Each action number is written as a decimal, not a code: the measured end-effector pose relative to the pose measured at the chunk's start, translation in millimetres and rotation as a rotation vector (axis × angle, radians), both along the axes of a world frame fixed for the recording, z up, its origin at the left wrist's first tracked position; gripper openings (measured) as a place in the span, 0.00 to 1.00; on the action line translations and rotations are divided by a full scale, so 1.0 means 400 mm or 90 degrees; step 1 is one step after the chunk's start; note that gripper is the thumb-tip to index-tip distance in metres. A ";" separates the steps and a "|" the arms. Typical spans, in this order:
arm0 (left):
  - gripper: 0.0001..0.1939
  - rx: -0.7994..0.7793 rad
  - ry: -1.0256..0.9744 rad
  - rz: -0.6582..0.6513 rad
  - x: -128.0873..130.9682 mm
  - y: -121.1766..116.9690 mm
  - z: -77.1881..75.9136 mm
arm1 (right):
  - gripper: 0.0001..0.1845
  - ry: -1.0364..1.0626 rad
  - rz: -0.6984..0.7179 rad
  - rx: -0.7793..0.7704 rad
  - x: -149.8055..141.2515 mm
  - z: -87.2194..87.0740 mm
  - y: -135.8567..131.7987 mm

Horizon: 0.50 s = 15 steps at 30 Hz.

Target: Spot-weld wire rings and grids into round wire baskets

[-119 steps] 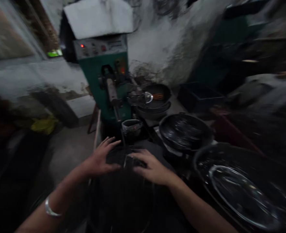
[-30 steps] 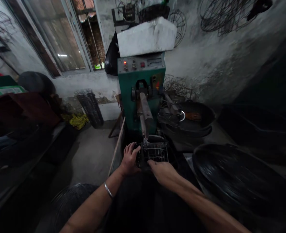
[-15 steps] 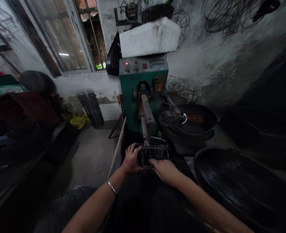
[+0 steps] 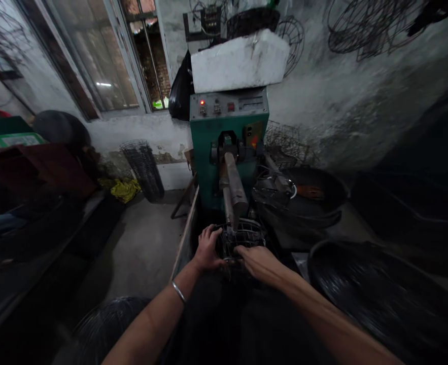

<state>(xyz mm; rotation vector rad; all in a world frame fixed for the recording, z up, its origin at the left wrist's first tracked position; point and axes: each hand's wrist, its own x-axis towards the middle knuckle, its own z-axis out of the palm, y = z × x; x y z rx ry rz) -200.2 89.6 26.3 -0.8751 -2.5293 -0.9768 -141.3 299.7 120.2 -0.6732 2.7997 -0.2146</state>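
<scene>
Left hand (image 4: 207, 251) half-curled around the left side of a wire frame (image 4: 251, 233), right hand (image 4: 261, 259) pinching its near wires, they hold it by the tip of the green machine (image 4: 205, 152)'s metal arm (image 4: 234, 182): light and springy, I'd judge, best gripped by the rim, likely stiffest.

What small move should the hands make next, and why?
Perhaps turn the wire frame slightly, lining a wire crossing up with the metal bar: the left hand and right hand touch the frame, and in view the bar's tip overlaps its wires.
</scene>
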 end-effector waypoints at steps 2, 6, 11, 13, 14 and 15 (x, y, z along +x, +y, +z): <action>0.54 -0.001 -0.001 0.004 -0.003 -0.001 -0.009 | 0.17 0.000 0.007 0.005 -0.002 0.000 0.000; 0.55 -0.009 0.003 0.007 -0.008 -0.002 -0.022 | 0.17 -0.001 0.004 0.009 0.000 0.000 -0.002; 0.54 -0.002 -0.012 0.009 -0.006 0.001 -0.020 | 0.16 0.002 -0.006 0.003 -0.001 -0.001 -0.006; 0.54 0.009 -0.010 0.014 -0.005 0.003 -0.020 | 0.16 0.011 -0.009 -0.002 0.000 0.000 -0.006; 0.54 0.010 -0.008 0.017 -0.005 0.004 -0.021 | 0.16 0.014 -0.011 -0.002 0.002 0.001 -0.007; 0.55 0.007 -0.007 0.017 -0.006 0.005 -0.021 | 0.16 0.014 -0.014 0.001 0.003 0.003 -0.007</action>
